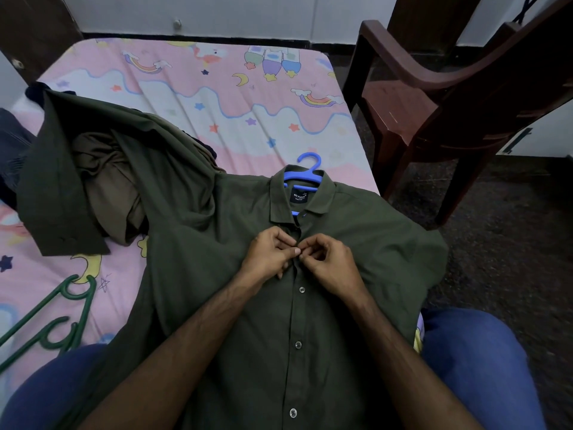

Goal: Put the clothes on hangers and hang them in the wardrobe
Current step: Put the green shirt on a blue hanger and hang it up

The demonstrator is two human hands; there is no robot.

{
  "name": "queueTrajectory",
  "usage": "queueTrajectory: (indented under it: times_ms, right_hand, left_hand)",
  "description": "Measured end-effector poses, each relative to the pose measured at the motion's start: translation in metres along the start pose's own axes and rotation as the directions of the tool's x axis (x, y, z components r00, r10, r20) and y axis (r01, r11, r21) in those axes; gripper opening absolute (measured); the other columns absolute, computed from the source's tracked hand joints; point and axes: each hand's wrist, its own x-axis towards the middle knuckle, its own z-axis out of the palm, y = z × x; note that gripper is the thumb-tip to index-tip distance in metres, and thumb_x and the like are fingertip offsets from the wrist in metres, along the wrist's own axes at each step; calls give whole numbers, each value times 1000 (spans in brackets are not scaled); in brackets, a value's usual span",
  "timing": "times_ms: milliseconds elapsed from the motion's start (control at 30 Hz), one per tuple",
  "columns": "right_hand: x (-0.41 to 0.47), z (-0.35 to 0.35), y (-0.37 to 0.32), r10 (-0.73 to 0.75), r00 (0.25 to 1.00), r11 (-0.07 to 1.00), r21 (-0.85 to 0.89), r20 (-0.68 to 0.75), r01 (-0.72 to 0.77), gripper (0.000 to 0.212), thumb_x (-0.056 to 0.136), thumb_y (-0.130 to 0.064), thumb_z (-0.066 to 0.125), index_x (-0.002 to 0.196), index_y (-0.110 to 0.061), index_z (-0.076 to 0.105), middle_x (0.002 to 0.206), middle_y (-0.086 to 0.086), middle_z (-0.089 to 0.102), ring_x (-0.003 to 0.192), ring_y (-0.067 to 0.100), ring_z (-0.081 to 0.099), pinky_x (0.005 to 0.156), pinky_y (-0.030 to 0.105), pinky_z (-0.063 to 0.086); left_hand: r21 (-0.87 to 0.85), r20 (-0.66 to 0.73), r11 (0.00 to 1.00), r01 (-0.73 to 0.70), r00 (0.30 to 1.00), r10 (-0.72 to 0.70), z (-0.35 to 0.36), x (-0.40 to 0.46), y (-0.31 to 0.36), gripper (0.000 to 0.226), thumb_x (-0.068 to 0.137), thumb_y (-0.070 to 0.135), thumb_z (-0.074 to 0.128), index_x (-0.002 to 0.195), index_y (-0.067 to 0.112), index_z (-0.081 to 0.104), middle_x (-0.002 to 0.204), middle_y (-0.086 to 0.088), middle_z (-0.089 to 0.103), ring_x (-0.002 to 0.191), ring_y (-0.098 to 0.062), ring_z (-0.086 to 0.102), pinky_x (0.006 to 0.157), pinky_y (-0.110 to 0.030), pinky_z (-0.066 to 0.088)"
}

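Observation:
A dark olive button-up shirt (356, 231) lies front-up on the bed, with a blue plastic hanger (305, 173) inside it, hook poking out above the collar. My left hand (269, 254) and my right hand (325, 259) meet at the placket just below the collar, each pinching the fabric edge around a button. One sleeve (59, 187) is flung up to the left over a brown garment (105, 181).
The bed has a pink cartoon-print sheet (217, 97). Two green hangers (62, 315) lie at the left near my knee. More dark clothes (12, 144) sit at the far left. A brown plastic chair (434, 97) stands right of the bed on dark floor.

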Motion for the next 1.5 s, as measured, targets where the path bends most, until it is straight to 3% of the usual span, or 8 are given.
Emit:
queueTrajectory:
  times_ms: [467, 667, 767, 933, 1033, 1233, 1367, 1500]
  right_hand:
    - [13, -1, -6, 68, 995, 998, -2, -77, -69, 11, 86, 2, 58, 86, -9, 61, 71, 10, 66, 49, 19, 66, 50, 36, 58]
    - [40, -1, -24, 43, 967, 953, -281, -251, -115, 38, 80, -55, 71, 93, -24, 52, 90, -8, 64, 82, 17, 61, 70, 36, 48]
    - [44, 2, -28, 50, 962, 906, -393, -267, -156, 39, 84, -52, 69, 100, -22, 50, 99, -3, 67, 93, 27, 64, 69, 35, 41]
    - [34, 2, -16, -134, 948, 903, -429, -289, -3, 20, 87, -30, 64, 100, -19, 54, 100, -1, 68, 93, 29, 64, 68, 37, 43]
    - [34, -2, -14, -175, 924, 897, -442, -341, 7, 18, 88, -30, 62, 91, -16, 52, 90, 6, 68, 84, 37, 63, 63, 39, 41]
    - [42, -12, -15, 162, 903, 975, -74, -397, -207, 26, 82, -36, 57, 73, -13, 51, 65, 3, 61, 68, 31, 62, 61, 38, 50]
    - [51, -27, -15, 383, 908, 872, 391, -169, -295, 24, 88, -23, 62, 69, -8, 63, 67, 12, 68, 65, 26, 72, 59, 36, 60]
    - [51, -40, -18, 399, 917, 767, 539, 24, -348, 20, 92, -12, 70, 72, -11, 66, 65, 7, 66, 61, 17, 64, 62, 29, 56]
  left_hand:
    - [-10, -22, 999, -52, 998, 52, 0, 0, 0, 27, 84, -4, 71, 91, 14, 52, 72, -3, 60, 35, -13, 41, 33, -22, 35]
    - [263, 40, 941, -213, 977, 210, 3, -3, 2, 38, 89, 5, 67, 123, 17, 58, 80, 2, 64, 41, -7, 54, 32, -19, 36]
    - [296, 49, 922, -251, 968, 247, 2, -3, 4, 33, 94, 9, 60, 126, 17, 56, 82, 1, 62, 40, -6, 56, 32, -22, 39]
    - [446, -56, 815, -370, 897, 438, -6, 8, 0, 31, 89, 10, 62, 119, 18, 60, 96, 7, 58, 65, 5, 50, 80, -39, 53]
    - [519, -31, 765, -381, 886, 463, -6, 11, 0, 31, 88, 13, 65, 118, 18, 60, 107, 6, 54, 70, 8, 48, 81, -35, 50]
    - [647, -36, 675, -355, 870, 492, -5, 17, 12, 20, 88, 30, 64, 107, 28, 57, 100, 12, 56, 93, -14, 61, 76, -41, 53]
    - [760, 7, 534, -372, 825, 565, -5, 29, 28, 31, 87, 31, 69, 110, 23, 49, 102, 6, 54, 87, -23, 63, 66, -43, 53]
    - [848, 188, 313, -427, 796, 576, -10, 42, 43, 32, 88, 31, 70, 114, 25, 53, 114, 0, 45, 88, -23, 60, 63, -41, 54]
